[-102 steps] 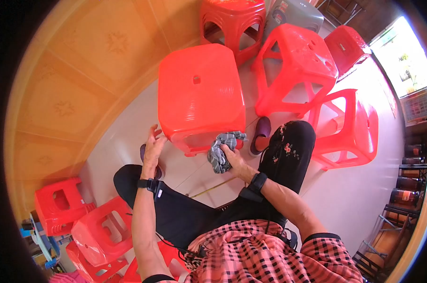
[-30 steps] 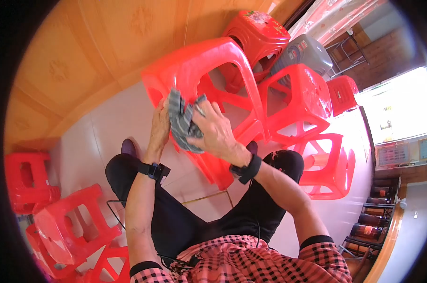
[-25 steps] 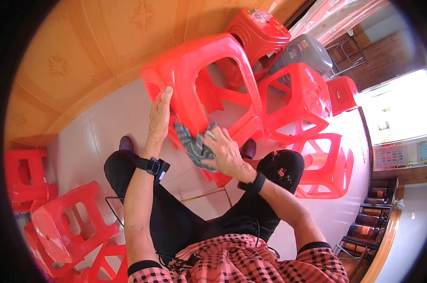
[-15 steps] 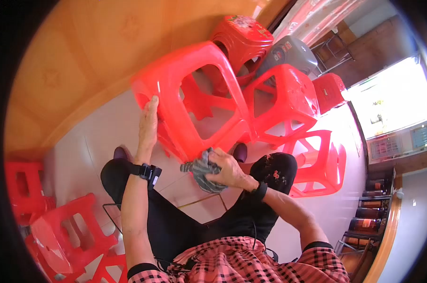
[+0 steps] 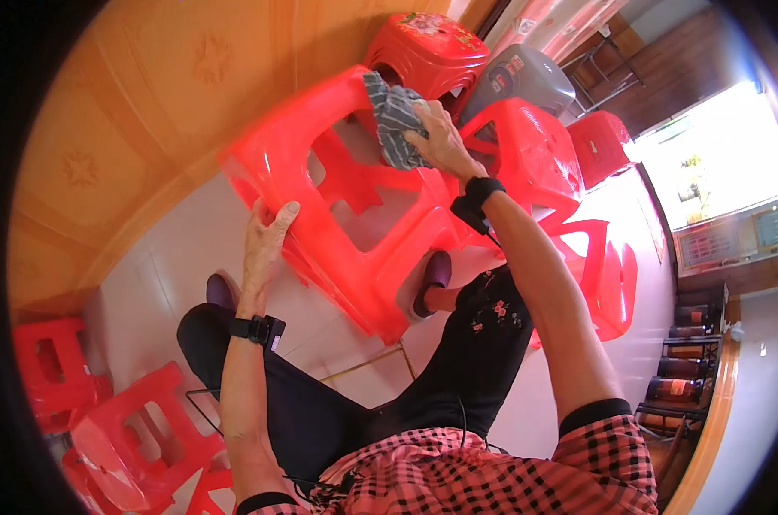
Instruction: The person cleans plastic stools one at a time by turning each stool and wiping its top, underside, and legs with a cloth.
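A red plastic stool (image 5: pixel 299 193) is tilted on its side in front of me, its open side frame facing up. My left hand (image 5: pixel 264 245) grips the stool near its seat edge, thumb on the outer face and fingers partly hidden behind it. In my right hand (image 5: pixel 445 142) is a bunched grey striped cloth (image 5: pixel 395 120), pressed on the far upper leg of the stool. The cloth covers part of that leg.
Beyond stand a flowered red stool (image 5: pixel 432 51), a grey stool (image 5: pixel 522 81) and more red stools (image 5: pixel 526 150). Other red stools (image 5: pixel 140 438) sit at lower left. An orange patterned wall panel (image 5: pixel 166 94) runs along the left. Dark jars (image 5: pixel 677 388) fill a rack at right.
My right hand has moved the cloth from the stool's near leg end up to its far leg. My left hand has slid slightly lower, and the stool has shifted a little.
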Demonstrator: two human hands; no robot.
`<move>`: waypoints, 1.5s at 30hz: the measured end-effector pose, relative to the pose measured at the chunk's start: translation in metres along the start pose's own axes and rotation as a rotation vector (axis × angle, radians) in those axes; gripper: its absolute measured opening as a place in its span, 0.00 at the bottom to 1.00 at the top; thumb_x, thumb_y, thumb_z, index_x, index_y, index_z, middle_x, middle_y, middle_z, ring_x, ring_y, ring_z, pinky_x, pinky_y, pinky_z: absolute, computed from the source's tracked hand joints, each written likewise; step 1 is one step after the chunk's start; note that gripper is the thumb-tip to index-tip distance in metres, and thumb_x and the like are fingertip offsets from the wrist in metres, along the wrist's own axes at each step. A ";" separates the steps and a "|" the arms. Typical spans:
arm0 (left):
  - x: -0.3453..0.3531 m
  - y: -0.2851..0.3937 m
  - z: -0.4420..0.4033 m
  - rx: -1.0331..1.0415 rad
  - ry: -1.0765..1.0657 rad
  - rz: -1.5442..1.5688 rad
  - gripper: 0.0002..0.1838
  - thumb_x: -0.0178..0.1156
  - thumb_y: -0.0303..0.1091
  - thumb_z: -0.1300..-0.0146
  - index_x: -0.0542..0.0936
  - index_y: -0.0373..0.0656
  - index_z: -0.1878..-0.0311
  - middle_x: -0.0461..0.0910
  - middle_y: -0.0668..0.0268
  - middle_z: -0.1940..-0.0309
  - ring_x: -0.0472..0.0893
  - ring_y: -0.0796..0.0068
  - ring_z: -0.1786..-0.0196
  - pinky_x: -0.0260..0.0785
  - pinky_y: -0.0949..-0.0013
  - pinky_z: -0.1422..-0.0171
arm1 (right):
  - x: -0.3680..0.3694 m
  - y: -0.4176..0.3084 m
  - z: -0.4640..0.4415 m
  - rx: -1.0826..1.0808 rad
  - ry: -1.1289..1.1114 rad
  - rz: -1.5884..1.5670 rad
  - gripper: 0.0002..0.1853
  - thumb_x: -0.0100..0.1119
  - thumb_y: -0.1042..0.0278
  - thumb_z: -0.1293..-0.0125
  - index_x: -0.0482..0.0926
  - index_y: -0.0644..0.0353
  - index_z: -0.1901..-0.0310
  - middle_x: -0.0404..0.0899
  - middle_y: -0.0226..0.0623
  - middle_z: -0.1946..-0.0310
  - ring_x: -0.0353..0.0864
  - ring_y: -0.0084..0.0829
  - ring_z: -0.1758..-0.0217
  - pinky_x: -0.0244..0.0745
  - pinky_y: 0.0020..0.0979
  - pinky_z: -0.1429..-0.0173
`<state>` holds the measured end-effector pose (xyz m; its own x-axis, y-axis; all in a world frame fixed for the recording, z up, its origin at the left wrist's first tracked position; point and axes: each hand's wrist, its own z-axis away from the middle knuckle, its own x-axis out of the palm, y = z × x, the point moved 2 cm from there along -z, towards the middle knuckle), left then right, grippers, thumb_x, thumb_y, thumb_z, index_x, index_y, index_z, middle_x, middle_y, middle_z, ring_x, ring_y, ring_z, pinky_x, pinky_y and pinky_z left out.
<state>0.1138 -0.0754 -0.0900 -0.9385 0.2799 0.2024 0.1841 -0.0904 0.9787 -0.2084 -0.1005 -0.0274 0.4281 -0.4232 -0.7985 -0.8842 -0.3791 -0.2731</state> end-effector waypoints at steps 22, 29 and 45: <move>0.002 -0.002 0.001 0.060 0.016 -0.063 0.34 0.57 0.56 0.37 0.67 0.39 0.37 0.72 0.60 0.44 0.74 0.69 0.43 0.67 0.63 0.38 | 0.057 -0.159 0.174 0.668 -0.014 -0.200 0.29 0.63 0.58 0.47 0.65 0.63 0.47 0.67 0.56 0.58 0.73 0.58 0.56 0.72 0.50 0.55; -0.010 -0.006 -0.009 0.070 0.005 -0.101 0.36 0.57 0.58 0.38 0.67 0.39 0.37 0.73 0.60 0.44 0.74 0.69 0.44 0.68 0.62 0.39 | 0.067 -0.227 0.208 0.569 -0.358 -0.587 0.27 0.61 0.60 0.46 0.71 0.66 0.47 0.73 0.61 0.55 0.75 0.56 0.51 0.73 0.44 0.49; 0.001 -0.003 0.000 -0.003 0.043 -0.100 0.37 0.57 0.59 0.38 0.65 0.39 0.36 0.72 0.59 0.45 0.73 0.67 0.43 0.66 0.63 0.38 | 0.012 -0.008 0.048 0.464 0.186 -0.149 0.24 0.62 0.58 0.50 0.76 0.62 0.52 0.76 0.50 0.60 0.75 0.49 0.53 0.70 0.40 0.46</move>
<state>0.1120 -0.0746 -0.0925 -0.9637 0.2468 0.1024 0.0884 -0.0671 0.9938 -0.2054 -0.0634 -0.0602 0.5444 -0.5473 -0.6357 -0.7831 -0.0599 -0.6190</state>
